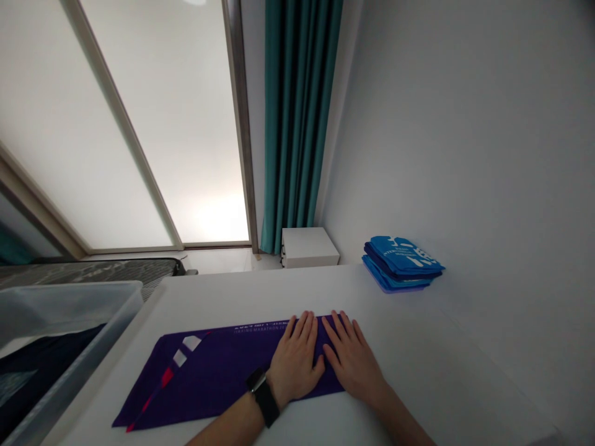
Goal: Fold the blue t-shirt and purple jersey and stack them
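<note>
A dark purple printed garment [223, 371], folded into a long flat strip, lies across the white table [418, 384]. White lettering runs along its far edge, and white and red patches mark its left end. My left hand [297, 359], with a black watch at the wrist, rests flat on the right part of the cloth. Beside it, my right hand [351, 356] lies flat at the cloth's right end, fingers spread. Both palms face down, and neither hand grips the fabric.
A stack of folded blue cloths [402, 263] sits at the table's far right, near the wall. On the left stands a translucent plastic bin [125, 303] with dark clothing [51, 359] inside. Beyond the table are a small white cabinet [309, 248] and a teal curtain [300, 124].
</note>
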A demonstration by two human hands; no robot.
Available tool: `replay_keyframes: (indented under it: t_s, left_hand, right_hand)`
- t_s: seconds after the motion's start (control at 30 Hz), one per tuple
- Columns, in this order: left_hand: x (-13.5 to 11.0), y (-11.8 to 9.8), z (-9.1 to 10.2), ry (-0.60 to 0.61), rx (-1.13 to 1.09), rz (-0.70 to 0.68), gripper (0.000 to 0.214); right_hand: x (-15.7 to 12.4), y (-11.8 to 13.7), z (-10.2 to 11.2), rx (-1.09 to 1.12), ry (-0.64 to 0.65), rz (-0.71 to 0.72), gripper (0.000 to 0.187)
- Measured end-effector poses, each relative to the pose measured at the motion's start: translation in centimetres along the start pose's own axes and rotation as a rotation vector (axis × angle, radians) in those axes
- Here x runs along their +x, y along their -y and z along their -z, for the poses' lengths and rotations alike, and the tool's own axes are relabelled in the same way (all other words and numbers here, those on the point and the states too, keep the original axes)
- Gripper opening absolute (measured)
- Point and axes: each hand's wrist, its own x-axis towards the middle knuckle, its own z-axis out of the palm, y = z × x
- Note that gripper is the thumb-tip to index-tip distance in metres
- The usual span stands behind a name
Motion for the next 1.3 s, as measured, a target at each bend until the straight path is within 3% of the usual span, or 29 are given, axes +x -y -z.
replay_keyframes:
  t_s: [0.47,1.1,1.3]
  left_hand:
    - [0.1,0.0,0.1,-0.002,-0.006,0.002,0.066]
    - [0.1,0.1,0.1,0.0,0.003,-0.002,0.069]
    - [0.2,0.1,0.3,0.011,-0.001,0.004,0.068]
  right_hand:
    - [0.0,-0.5,-0.9,-0.01,-0.024,-0.099,0.061]
    - [-0.6,-1.7,0.2,0.0,0.013,-0.02,0.062]
    - [-0.6,-2.4,-0.2,0.143,-0.036,-0.045,0.061]
